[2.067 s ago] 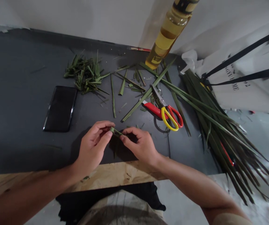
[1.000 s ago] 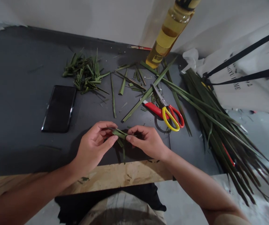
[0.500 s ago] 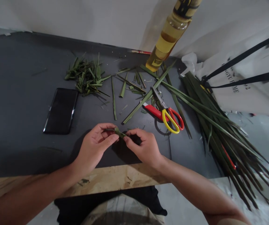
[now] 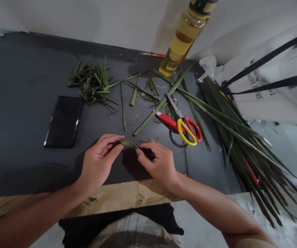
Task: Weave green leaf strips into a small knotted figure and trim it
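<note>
Between my two hands stretches a short green leaf strip (image 4: 129,144), held above the dark tabletop near its front edge. My left hand (image 4: 100,156) pinches its left end between thumb and fingers. At the other end, my right hand (image 4: 159,160) grips it with thumb and bent forefinger; the part inside the fingers is hidden. Beyond my right hand lie scissors (image 4: 187,127) with one yellow and one red handle, over a red utility knife (image 4: 167,121). Loose cut leaf strips (image 4: 148,119) are scattered just past the hands.
A black phone (image 4: 63,122) lies at left, below a heap of folded leaf pieces (image 4: 93,82). Against the wall stands a bottle of yellow liquid (image 4: 181,44). Long leaves (image 4: 231,141) hang over the right edge, beside a white bag (image 4: 264,86) with black straps.
My left hand has moved slightly left, away from my right hand, so more of the leaf strip shows between them. The whole view has shifted a little.
</note>
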A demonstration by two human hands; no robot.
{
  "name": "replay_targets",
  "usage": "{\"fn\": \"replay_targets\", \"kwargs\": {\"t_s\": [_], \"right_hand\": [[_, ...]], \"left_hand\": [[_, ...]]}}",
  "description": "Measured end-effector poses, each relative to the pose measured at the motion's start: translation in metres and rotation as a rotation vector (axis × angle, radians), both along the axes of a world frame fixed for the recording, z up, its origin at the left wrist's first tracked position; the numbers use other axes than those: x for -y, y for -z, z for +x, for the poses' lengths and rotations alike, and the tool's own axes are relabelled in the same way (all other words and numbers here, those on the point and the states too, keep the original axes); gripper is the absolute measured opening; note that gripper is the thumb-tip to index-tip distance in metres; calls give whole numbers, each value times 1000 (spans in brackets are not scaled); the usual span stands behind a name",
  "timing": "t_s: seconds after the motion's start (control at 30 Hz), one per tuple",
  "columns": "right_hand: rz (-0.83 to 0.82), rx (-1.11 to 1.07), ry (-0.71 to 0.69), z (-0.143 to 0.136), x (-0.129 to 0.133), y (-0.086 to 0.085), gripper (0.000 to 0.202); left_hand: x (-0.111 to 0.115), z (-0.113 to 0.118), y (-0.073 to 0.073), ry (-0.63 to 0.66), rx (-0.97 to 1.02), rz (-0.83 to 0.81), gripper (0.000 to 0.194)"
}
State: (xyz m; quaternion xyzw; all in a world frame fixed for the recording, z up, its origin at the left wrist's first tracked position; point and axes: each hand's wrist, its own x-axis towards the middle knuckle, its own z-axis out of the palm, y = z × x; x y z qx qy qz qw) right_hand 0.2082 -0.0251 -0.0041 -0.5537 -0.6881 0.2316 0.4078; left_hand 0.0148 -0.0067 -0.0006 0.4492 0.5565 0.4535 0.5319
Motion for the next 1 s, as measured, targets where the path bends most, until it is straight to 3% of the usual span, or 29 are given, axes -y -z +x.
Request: {"fn": "replay_targets", "kwargs": {"t_s": [0.23,0.47,0.6,1.0], "right_hand": [[-131,-78,-9,-2,0,-8,10],[-143,-68,9,-5,2,-3,11],[-127,-32,5,-6,1,1,11],[-103,-27,-21,-9,4,-2,12]], "left_hand": [[-1,1,-8,-2,130,-170,21],[4,4,-9,135,62,-40,15],[5,7,-5,194,24,-70,13],[8,6,-3,87,-2,-62,13]]}}
